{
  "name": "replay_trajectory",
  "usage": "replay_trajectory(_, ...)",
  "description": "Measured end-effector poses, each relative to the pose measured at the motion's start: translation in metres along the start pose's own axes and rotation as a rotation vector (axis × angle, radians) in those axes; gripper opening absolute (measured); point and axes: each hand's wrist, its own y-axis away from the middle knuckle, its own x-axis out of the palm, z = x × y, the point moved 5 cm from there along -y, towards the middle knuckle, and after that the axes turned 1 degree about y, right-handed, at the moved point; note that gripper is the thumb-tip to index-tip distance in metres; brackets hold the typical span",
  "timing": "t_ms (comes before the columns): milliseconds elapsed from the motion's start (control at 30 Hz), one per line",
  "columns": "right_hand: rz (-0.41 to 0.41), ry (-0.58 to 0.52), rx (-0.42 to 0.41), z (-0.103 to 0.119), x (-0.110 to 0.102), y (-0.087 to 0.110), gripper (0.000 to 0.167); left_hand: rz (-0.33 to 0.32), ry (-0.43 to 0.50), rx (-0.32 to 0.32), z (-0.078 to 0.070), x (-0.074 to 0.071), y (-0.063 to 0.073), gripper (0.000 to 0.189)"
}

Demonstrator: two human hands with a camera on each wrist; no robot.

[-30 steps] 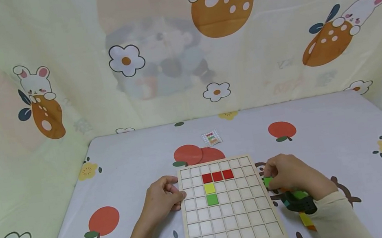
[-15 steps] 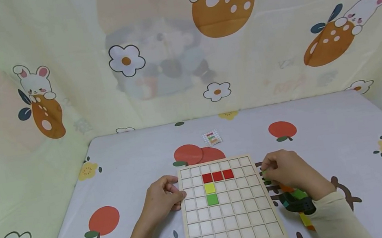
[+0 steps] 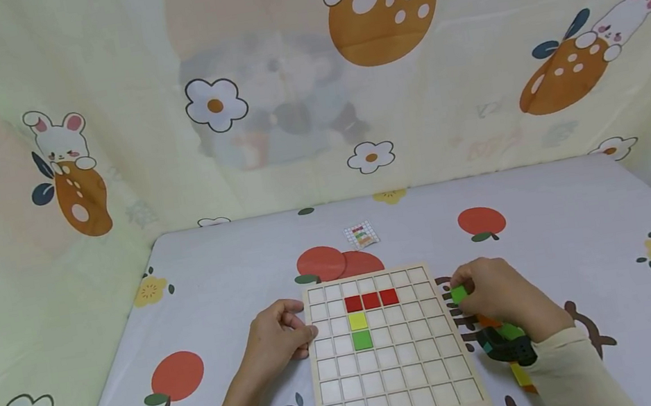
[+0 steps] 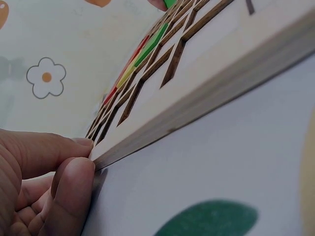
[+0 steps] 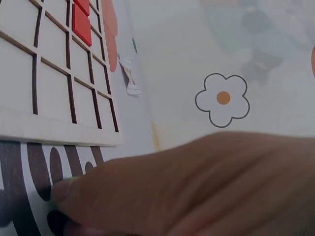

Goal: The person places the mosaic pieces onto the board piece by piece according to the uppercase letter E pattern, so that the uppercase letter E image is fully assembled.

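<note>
My right hand (image 3: 493,293) pinches green tile (image 3: 459,294) right of board (image 3: 397,389); my left hand (image 3: 279,340) grips board's left edge. Next: seat tile beside placed green tile (image 3: 361,340).

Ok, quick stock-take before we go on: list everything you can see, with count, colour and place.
Wooden grid board: one, pale wood, on the table between the hands.
Red tiles: three, in a row near the board's top.
Yellow tile: one, under the leftmost red tile.
Green tile on board: one, under the yellow one.
Loose green tile: one, pinched beside the board's right edge.
Spare tiles: several, mixed colours, mostly hidden under the right wrist.
Pattern card: one, small, beyond the board.
Tablecloth: white, fruit print.
Left hand: grips the board's left edge.
Right hand: pinches the loose green tile.
</note>
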Motion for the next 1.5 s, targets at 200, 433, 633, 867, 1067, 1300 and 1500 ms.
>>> replay_trajectory(200,-0.059,-0.017,-0.019,0.0025,-0.0032,0.0007,0.013,-0.004,-0.003,-0.006,-0.0008,0.0004,0.0004,0.043)
replay_trajectory(433,-0.058,-0.022,-0.028,0.0028,-0.0019,-0.0013,0.014,-0.008,-0.006,-0.009,-0.0008,0.0008,-0.0002,0.041)
replay_trajectory(633,-0.036,-0.002,-0.025,0.0015,-0.0013,-0.0014,0.022,-0.004,-0.008,-0.013,-0.0012,0.0011,0.0001,0.041)
replay_trajectory(867,-0.002,0.013,0.019,-0.0016,-0.0009,-0.0014,0.024,-0.004,-0.010,-0.010,-0.0015,0.0013,0.0000,0.040)
replay_trajectory(1067,0.005,0.006,0.020,-0.0033,-0.0014,-0.0006,0.024,-0.010,-0.021,-0.012,-0.0011,0.0006,0.0000,0.040)
replay_trajectory(1300,-0.016,0.009,-0.004,-0.0018,-0.0034,-0.0002,0.019,-0.012,-0.022,0.001,-0.0025,0.0009,0.0016,0.040)
replay_trajectory(1500,-0.077,0.001,-0.078,0.0046,-0.0053,-0.0009,0.022,-0.017,-0.021,0.001,-0.0038,0.0011,0.0020,0.039)
